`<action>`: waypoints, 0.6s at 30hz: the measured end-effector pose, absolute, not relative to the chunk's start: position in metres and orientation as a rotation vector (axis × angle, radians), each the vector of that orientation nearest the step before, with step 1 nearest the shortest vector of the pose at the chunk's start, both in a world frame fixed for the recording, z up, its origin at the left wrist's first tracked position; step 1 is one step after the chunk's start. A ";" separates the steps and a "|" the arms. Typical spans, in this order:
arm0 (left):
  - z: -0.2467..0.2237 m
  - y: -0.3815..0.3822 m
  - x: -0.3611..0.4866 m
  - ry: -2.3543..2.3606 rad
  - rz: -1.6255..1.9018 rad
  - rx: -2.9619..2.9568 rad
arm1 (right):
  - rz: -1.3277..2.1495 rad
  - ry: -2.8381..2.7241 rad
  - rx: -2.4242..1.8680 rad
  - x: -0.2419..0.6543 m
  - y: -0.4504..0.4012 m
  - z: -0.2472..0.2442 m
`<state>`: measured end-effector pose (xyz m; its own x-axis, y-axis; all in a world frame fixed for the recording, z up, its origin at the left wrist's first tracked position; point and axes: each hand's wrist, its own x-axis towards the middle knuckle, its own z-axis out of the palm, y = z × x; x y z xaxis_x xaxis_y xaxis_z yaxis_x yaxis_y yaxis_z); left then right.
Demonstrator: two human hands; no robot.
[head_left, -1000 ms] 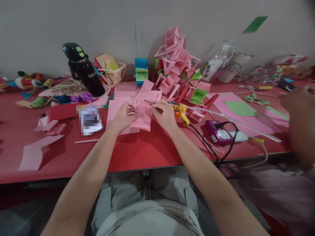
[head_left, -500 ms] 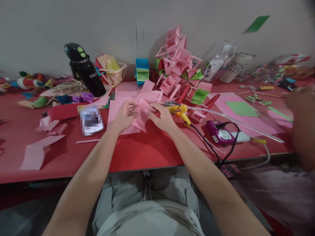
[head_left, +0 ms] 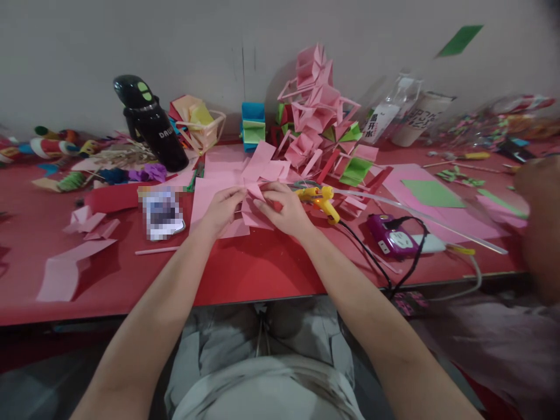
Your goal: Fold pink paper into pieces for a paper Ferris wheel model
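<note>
A folded pink paper (head_left: pixel 255 191) is held between my two hands above pink sheets (head_left: pixel 205 192) on the red table (head_left: pixel 258 268). My left hand (head_left: pixel 225 211) pinches its left side, fingers bent. On the right side, my right hand (head_left: pixel 280 207) grips it with thumb and fingers, covering part of the paper. Just right of my right hand lies a yellow glue gun (head_left: pixel 322 202). Behind the hands stands a pile of pink folded paper shapes (head_left: pixel 312 111).
A phone (head_left: pixel 163 214) and black bottle (head_left: pixel 153 125) are to the left. A purple power socket (head_left: pixel 391 236) with cables, a clear rod (head_left: pixel 437 224) and green paper (head_left: pixel 433 193) are to the right. Another person's arm (head_left: pixel 542 227) is at the right edge.
The pink paper has been turned and lowered between my hands. My right fingers have closed in over it, and my left hand has shifted slightly right. The other person's arm has moved slightly right.
</note>
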<state>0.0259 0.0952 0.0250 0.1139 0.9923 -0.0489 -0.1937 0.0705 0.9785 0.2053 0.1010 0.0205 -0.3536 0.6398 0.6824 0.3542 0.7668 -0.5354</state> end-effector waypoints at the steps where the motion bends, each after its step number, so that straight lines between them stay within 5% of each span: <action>1: 0.027 0.094 0.026 0.985 1.173 1.031 | 0.342 -1.989 -0.755 0.205 0.100 0.021; 18: 0.019 0.102 0.023 1.039 1.360 1.032 | 0.535 -1.984 -0.831 0.204 0.100 0.020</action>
<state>0.0232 0.1015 0.0194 -0.0376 0.9990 0.0241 -0.2391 -0.0325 0.9704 0.2043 0.1000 0.0200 -0.3765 0.7306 0.5697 0.3447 0.6812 -0.6458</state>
